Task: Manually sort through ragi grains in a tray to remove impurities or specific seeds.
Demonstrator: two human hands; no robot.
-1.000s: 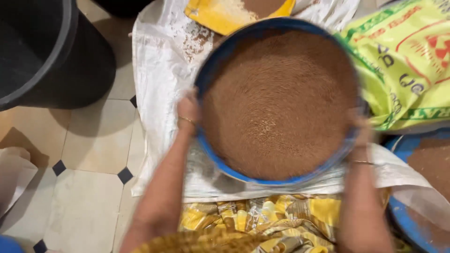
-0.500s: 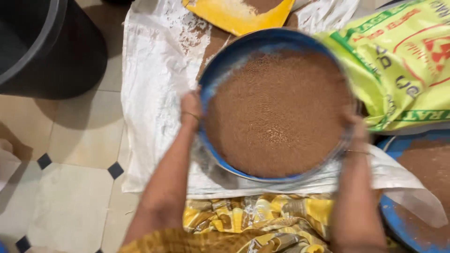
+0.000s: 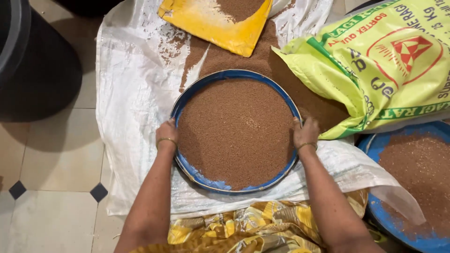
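Note:
A round blue-rimmed sieve (image 3: 186, 100) full of small reddish-brown grain (image 3: 236, 129) rests low over a white woven sheet (image 3: 131, 93). My left hand (image 3: 167, 134) grips the rim on its left side, a thin bangle on the wrist. Opposite it, my right hand (image 3: 305, 133) holds the right side of the rim, also with a bangle. More brown grain lies piled on the sheet behind the sieve.
A yellow scoop (image 3: 211, 23) with grain lies at the top. A green and yellow sack (image 3: 384, 61) lies open at right. A blue tub (image 3: 375, 145) of grain sits at lower right. A black bin (image 3: 33, 61) stands at upper left on the tiled floor (image 3: 56, 154).
The sieve has come down and away from the camera, toward the sheet, with both hands still on its rim. The grain pile behind it has come into view.

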